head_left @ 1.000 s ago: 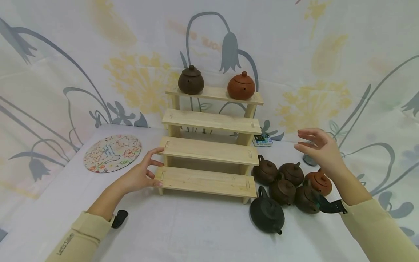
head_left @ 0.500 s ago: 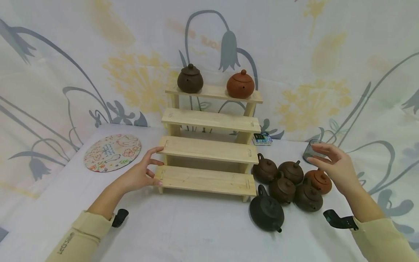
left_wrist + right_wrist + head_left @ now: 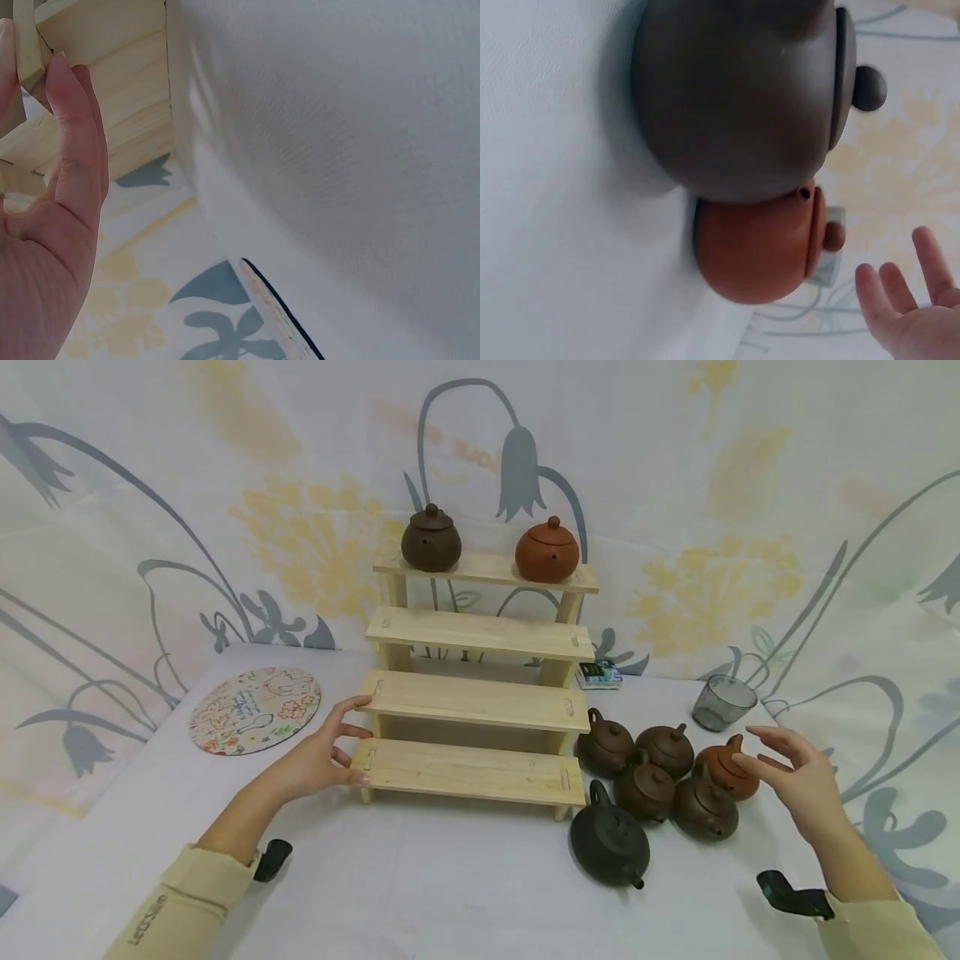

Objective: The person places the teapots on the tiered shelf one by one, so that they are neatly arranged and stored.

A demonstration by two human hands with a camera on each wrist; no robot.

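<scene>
My left hand [image 3: 318, 760] grips the left end of a stepped wooden stand [image 3: 472, 702], thumb at the lowest shelf and fingers by the shelf above. In the left wrist view, the board's end [image 3: 30, 52] sits between the digits of the left hand [image 3: 60, 195]. My right hand [image 3: 802, 785] hovers with parted, relaxed fingers beside a reddish-brown teapot [image 3: 731, 768], holding nothing. The right wrist view puts the fingers of that hand [image 3: 915, 315] apart from the reddish teapot [image 3: 757, 251] and a dark brown teapot [image 3: 735, 97].
On the top shelf stand a dark teapot [image 3: 431, 542] and a reddish one [image 3: 547, 552]. Several brown teapots [image 3: 645, 789] and a black teapot [image 3: 611, 843] cluster right of the stand. Behind are a glass cup [image 3: 722, 702] and small box [image 3: 598, 675]; a round mat [image 3: 255, 710] lies left.
My right hand has moved right and down, from above the teapot cluster to its right side, uncovering the glass cup. The left hand keeps its place on the stand.
</scene>
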